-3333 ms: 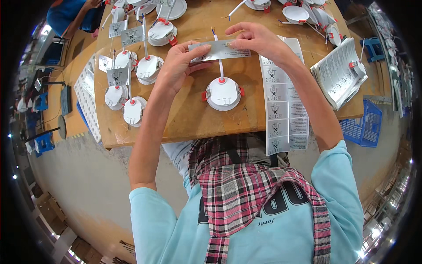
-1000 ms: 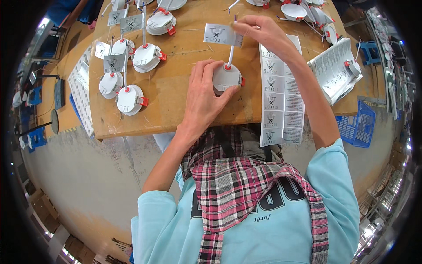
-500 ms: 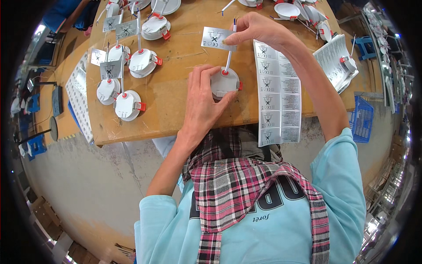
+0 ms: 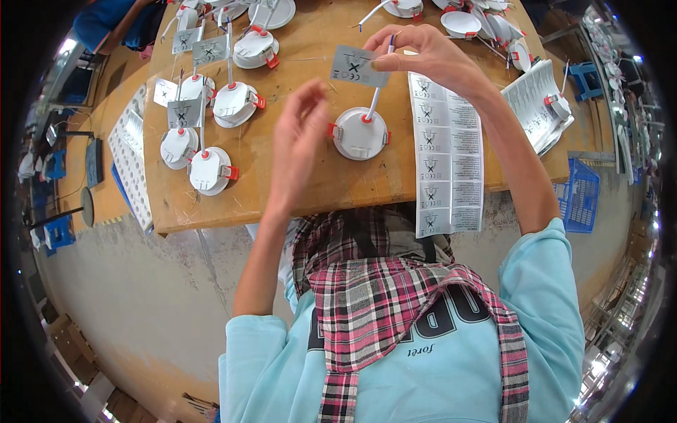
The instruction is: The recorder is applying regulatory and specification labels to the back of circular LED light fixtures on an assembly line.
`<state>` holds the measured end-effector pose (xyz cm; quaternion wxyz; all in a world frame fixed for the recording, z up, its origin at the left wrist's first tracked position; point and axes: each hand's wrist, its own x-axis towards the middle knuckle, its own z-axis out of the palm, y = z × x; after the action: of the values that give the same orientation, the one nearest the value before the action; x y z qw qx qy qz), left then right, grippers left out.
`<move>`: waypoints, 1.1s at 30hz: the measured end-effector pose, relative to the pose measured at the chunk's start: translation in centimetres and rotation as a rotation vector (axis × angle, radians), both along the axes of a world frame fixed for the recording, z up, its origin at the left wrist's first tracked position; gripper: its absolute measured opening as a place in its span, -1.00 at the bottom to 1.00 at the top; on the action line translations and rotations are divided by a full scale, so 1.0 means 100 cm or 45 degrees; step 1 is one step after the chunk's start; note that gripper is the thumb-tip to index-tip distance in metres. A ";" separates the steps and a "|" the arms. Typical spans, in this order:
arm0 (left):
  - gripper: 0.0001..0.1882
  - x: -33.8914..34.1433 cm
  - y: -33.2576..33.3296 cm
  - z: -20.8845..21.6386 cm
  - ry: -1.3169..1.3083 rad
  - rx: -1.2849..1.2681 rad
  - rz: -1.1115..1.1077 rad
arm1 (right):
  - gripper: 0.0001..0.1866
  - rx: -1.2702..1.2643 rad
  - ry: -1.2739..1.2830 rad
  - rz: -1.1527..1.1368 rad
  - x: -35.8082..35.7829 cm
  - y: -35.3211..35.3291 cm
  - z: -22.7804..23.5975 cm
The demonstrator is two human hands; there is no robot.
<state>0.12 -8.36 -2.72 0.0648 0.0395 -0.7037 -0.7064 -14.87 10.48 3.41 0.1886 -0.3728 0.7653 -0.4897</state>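
Observation:
A round white downlight [image 4: 361,134] with red-tipped spring clips lies on the wooden table in front of me. Its white cable [image 4: 374,101] rises toward my right hand [image 4: 438,62]. Between thumb and fingers, that hand pinches a silver printed label [image 4: 359,66] at the cable's upper end; the label sticks out to the left. My left hand [image 4: 300,141] is in the air left of the downlight, apart from it. It is blurred, but the thumb and fingers look parted, with nothing seen in them.
Right of the downlight, a sheet of silver labels [image 4: 446,155] hangs over the table's front edge. Several downlights [image 4: 209,171] stand at the left, some with labels on their cables. More lie along the back. A stack of label sheets [image 4: 537,106] bears another downlight [image 4: 560,107].
My left hand has let go of the downlight and moved left and up. My right hand has shifted slightly right with the label, whose face has tilted and looks darker.

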 end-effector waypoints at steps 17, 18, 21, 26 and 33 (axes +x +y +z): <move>-0.71 -0.098 -0.012 -0.005 -0.255 0.632 -0.772 | -0.77 0.065 0.504 0.009 0.012 0.005 0.010; -0.74 -0.096 -0.013 -0.004 -0.233 0.622 -0.723 | -0.77 0.068 0.502 0.006 0.013 0.007 0.010; -0.74 -0.093 -0.019 0.000 -0.152 0.529 -0.723 | -0.77 0.116 0.528 -0.071 0.020 0.004 0.008; -0.71 -0.084 -0.017 0.004 -0.125 0.555 -0.668 | -0.75 0.012 0.604 -0.243 0.033 -0.006 0.006; -0.70 -0.083 -0.023 0.000 -0.120 0.646 -0.579 | -0.78 -0.106 0.575 -0.341 0.037 -0.009 -0.004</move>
<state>-8.17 -10.69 -2.71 -0.1389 -0.0708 -0.4985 -0.8528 -11.14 9.55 2.98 -0.0689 -0.3754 0.8096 -0.4459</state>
